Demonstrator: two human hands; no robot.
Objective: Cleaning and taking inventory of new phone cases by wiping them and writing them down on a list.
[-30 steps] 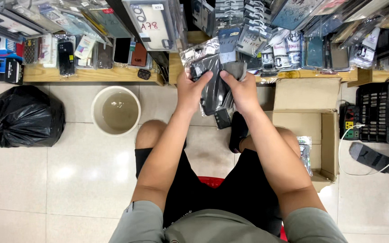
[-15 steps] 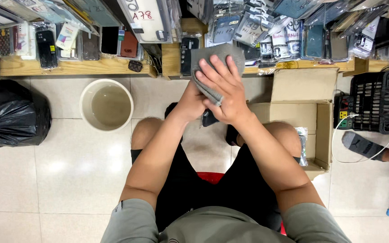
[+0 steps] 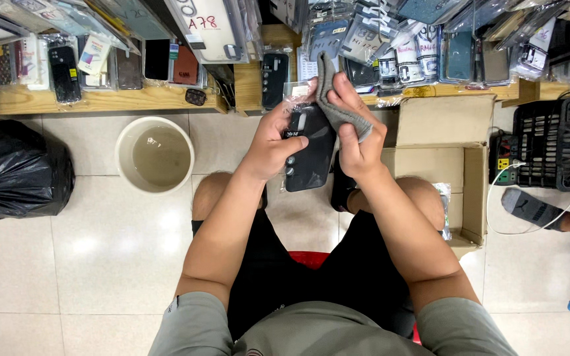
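My left hand (image 3: pixel 275 138) grips a black phone case in a clear plastic bag (image 3: pixel 309 155), held upright in front of my knees. My right hand (image 3: pixel 353 128) holds a grey cloth (image 3: pixel 338 99) bunched in its fingers and presses it against the top right of the bagged case. Both forearms reach forward from my lap. The lower end of the case hangs free below my left hand.
A cream bucket of water (image 3: pixel 154 155) stands on the tiled floor to the left, beside a full black rubbish bag (image 3: pixel 14 171). An open cardboard box (image 3: pixel 440 165) sits to the right. Low wooden shelves (image 3: pixel 100 99) hold several packaged phone cases. Another person's socked foot (image 3: pixel 529 207) is at right.
The view has shifted slightly. My right hand with the cloth has moved from covering the case to its upper right edge, leaving the case's black face showing.
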